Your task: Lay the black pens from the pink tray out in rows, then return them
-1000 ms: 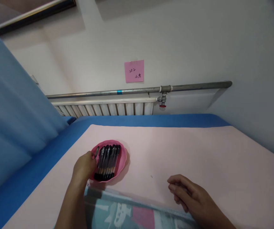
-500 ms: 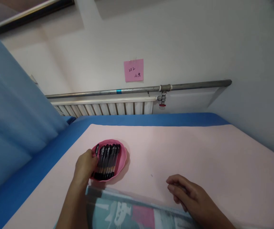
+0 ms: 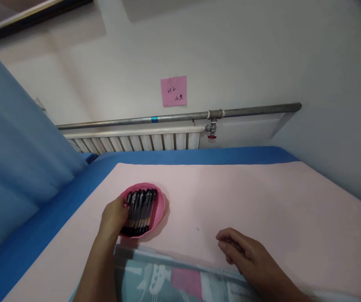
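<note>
A round pink plate [image 3: 159, 212] with a wavy rim lies on the left part of the pink sheet. Several black-capped pens [image 3: 141, 212] with clear barrels rest in it side by side, caps pointing away from me. My left hand [image 3: 115, 216] is at the plate's left rim, its fingers closed on the leftmost pen [image 3: 128, 198]; the fingertips are partly hidden. Apart from everything in the plate, my right hand [image 3: 241, 249] hovers low over the front of the sheet, loosely curled, fingers a little apart, with nothing in it.
A pink sheet [image 3: 246, 197] covers the blue surface [image 3: 199, 156]. Nearest me lies a teal patterned cloth or bag [image 3: 142, 279]. A blue curtain [image 3: 13, 147] hangs at left. Behind are a radiator [image 3: 155, 141], a pipe [image 3: 255, 112] and a pink note [image 3: 173, 91] on the wall.
The leftmost pen, which stood slightly away from the row, now lies close against the others, with my left hand at it. My right hand stays about where it was. The view has shifted slightly.
</note>
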The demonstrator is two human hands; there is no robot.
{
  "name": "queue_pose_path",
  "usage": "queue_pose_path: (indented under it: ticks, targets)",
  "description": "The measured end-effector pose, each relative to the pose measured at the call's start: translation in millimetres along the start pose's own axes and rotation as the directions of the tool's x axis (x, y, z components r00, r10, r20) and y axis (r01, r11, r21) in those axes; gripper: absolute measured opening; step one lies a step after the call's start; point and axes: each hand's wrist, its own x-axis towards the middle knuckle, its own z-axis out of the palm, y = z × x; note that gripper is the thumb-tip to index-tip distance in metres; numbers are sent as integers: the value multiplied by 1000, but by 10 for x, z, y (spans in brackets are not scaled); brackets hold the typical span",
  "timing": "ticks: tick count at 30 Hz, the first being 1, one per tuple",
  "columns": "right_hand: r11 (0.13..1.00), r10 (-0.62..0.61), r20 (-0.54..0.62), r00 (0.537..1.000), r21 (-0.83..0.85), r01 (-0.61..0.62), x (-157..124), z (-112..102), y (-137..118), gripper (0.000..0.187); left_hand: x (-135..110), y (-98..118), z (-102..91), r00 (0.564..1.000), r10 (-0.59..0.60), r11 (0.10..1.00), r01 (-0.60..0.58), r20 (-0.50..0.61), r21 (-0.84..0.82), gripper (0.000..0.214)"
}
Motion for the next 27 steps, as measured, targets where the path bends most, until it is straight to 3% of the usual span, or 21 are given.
queue_pose_path:
  ticks: [8,12,15,18,23,27]
  targets:
    - [999,-8,3,1000,-31,8,14,-27,38,20,8,7,35,999,24,999,-25,-35,-30,34]
    - [999,-18,-29,999,-40,16,49,-71,70,18,-46,48,-16,994,24,998,-30,-107,-62,31]
    - [999,-27,-89,996,-32,25,76,-117,80,18,-160,185,-57,983,46,989,-71,-180,-131,34]
    - [999,-51,-179,983,-7,50,106,-184,97,19,-352,430,-42,969,141,953,-188,-202,-236,34]
    - [982,-44,-462,886,145,125,152,-372,210,32,-690,808,97,904,385,712,-418,-185,-564,35]
    - [944,-57,-630,775,219,248,101,-521,275,39,-824,894,149,895,374,554,-427,-244,-715,38]
